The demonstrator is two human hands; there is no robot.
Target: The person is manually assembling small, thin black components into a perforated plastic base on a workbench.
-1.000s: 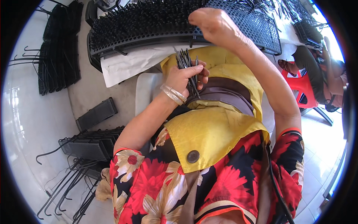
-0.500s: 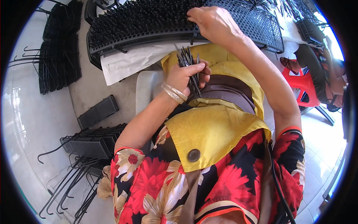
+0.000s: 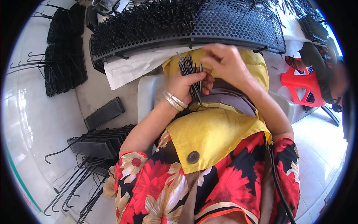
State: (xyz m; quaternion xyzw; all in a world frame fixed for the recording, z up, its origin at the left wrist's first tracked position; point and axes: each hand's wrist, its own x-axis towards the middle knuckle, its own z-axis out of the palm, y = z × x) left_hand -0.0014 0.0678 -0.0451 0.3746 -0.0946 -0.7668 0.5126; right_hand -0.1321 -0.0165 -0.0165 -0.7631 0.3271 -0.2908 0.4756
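Note:
My left hand (image 3: 190, 81) is closed round a bundle of thin black sticks (image 3: 188, 66), which poke out above and below the fist over my lap. Just right of the bundle is my right hand (image 3: 230, 64), blurred by motion, so I cannot make out whether its fingers hold anything. Beyond both hands lies a long black perforated rack (image 3: 235, 28). Dense upright black pieces (image 3: 145, 26) fill the left part of its holes, while the holes on the right side show bare.
White paper (image 3: 130, 71) hangs below the rack. More black racks with hooked rods stand at the far left (image 3: 65, 71) and lower left (image 3: 97, 145). At the right are a red stool (image 3: 302, 85) and another person's leg (image 3: 315, 61).
My right hand has come back from the rack toward me, down beside the bundle. My left hand keeps its hold on the sticks. The view has shifted slightly.

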